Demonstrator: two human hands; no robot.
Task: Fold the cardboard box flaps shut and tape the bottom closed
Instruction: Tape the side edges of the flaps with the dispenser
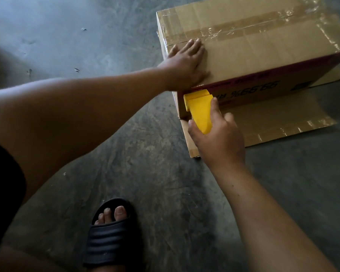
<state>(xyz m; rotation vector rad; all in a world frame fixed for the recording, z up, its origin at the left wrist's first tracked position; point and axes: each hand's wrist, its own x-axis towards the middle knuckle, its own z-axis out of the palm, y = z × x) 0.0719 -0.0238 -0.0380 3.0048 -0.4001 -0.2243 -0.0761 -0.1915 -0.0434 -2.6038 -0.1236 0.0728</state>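
Head view: one brown cardboard box [263, 54], my left hand [185, 65] pressing flat on top, fingers straight; my right hand [218, 138] grips one yellow plastic tape dispenser [199, 110] against its side.

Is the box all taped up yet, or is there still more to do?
Nearly. The flaps on top of the cardboard box are folded shut and tape already runs along the seam. Right now the left hand presses flat on the top while the right hand holds the yellow tape dispenser against the side near the corner. Left: finishing and cutting that strip.
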